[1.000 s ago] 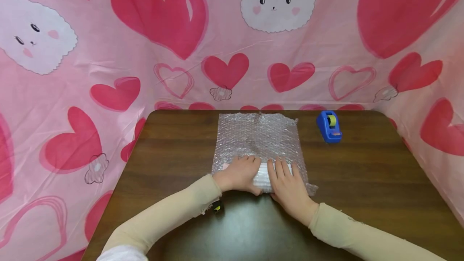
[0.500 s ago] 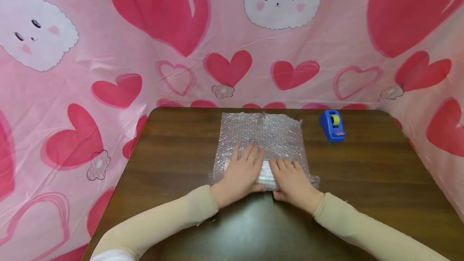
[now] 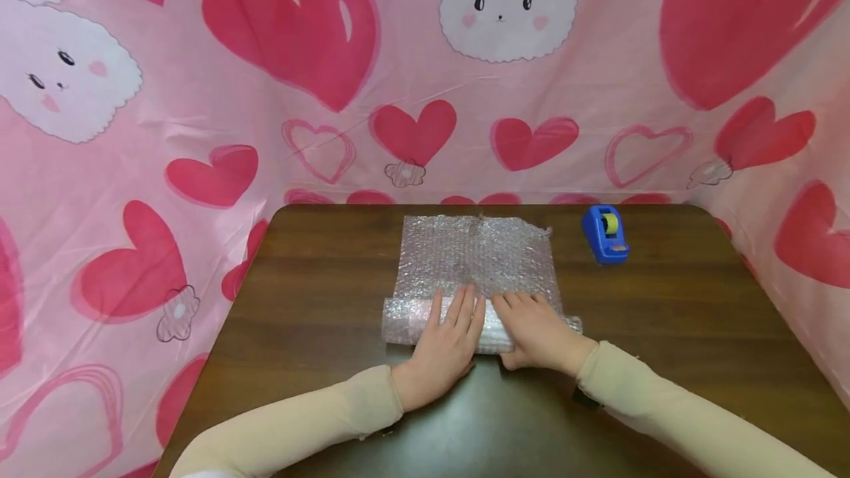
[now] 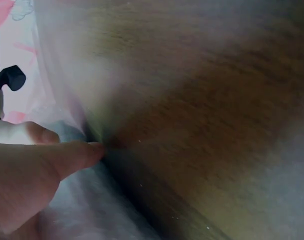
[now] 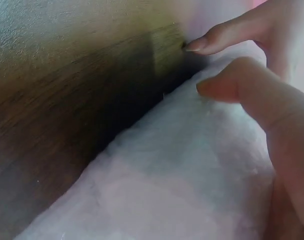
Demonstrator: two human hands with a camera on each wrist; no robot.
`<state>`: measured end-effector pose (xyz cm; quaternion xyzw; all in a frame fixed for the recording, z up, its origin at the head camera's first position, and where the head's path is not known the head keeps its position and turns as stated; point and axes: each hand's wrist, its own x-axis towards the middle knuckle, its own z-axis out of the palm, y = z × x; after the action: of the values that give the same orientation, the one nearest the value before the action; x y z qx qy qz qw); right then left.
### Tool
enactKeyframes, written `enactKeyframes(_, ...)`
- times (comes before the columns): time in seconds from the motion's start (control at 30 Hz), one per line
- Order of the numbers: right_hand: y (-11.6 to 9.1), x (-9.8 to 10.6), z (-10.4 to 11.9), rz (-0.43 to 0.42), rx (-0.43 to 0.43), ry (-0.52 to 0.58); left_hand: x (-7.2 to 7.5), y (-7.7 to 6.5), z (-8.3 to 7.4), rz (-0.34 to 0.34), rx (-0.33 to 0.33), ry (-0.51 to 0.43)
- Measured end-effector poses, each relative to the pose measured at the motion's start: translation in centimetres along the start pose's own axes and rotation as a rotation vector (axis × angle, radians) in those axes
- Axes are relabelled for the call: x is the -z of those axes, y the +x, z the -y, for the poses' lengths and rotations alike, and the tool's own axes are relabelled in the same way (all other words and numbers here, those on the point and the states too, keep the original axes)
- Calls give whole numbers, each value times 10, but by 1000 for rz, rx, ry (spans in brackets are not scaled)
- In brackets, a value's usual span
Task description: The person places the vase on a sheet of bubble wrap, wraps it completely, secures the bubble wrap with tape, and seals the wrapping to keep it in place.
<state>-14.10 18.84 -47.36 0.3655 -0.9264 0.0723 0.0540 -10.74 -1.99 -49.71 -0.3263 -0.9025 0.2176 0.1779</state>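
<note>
A sheet of bubble wrap (image 3: 478, 257) lies flat on the table, its near end wound into a roll (image 3: 401, 321) that runs sideways. Something white and pinkish shows through the layers; its kind is hidden. My left hand (image 3: 446, 341) lies over the middle of the roll with fingers extended forward. To its right, my right hand (image 3: 541, 332) rests on the roll, fingers across the top and thumb on the near side. The right wrist view shows that thumb (image 5: 287, 115) against the wrap, close to the left thumb (image 5: 227, 35). In the left wrist view the left hand (image 4: 27, 180) touches the wrap.
A blue tape dispenser (image 3: 606, 234) with yellow tape stands at the back right of the dark wooden table (image 3: 312, 264). Pink heart-patterned cloth (image 3: 412, 57) hangs behind the table and along both sides.
The near end of the wrap is now a fuller roll reaching out to the left. My left hand has gone from cupping it to lying flatter, nearer to me. The right hand has shifted slightly.
</note>
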Motion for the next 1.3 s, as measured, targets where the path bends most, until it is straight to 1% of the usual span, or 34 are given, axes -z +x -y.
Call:
enactKeyframes(0.13, 0, -2, -5, 39, 9, 15, -8, 3, 2, -49, -16, -17)
enactKeyframes(0.33, 8, 2, -10, 111, 14, 63, -21, 11, 8, -145, -3, -75)
enactKeyframes(0.43, 9, 8, -10, 136, 9, 28, -23, 16, 11, -169, 1, -115)
enactKeyframes(0.5, 9, 12, -8, 123, 6, -46, -23, 19, 13, -166, 0, -151)
enactKeyframes(0.63, 4, 14, 5, 9, 17, -246, -22, 25, 18, -119, 0, -227)
enactKeyframes(0.73, -6, 10, 18, -63, 7, -331, -21, 28, 21, -70, -5, -272)
enactKeyframes(0.83, -17, 3, 29, -63, -24, -349, -20, 31, 23, -34, -11, -318)
enactKeyframes(0.97, -23, -12, 34, -62, -66, -341, -17, 32, 27, 6, -28, -386)
enactKeyframes(1.07, -23, -21, 32, -115, -76, -332, -14, 33, 30, 58, -46, -441)
enactKeyframes(1.2, -20, -31, 27, -186, -70, -360, -10, 35, 36, 142, -68, -506)
enactKeyframes(1.3, -16, -33, 25, -211, -62, -373, -10, 35, 40, 187, -82, -531)
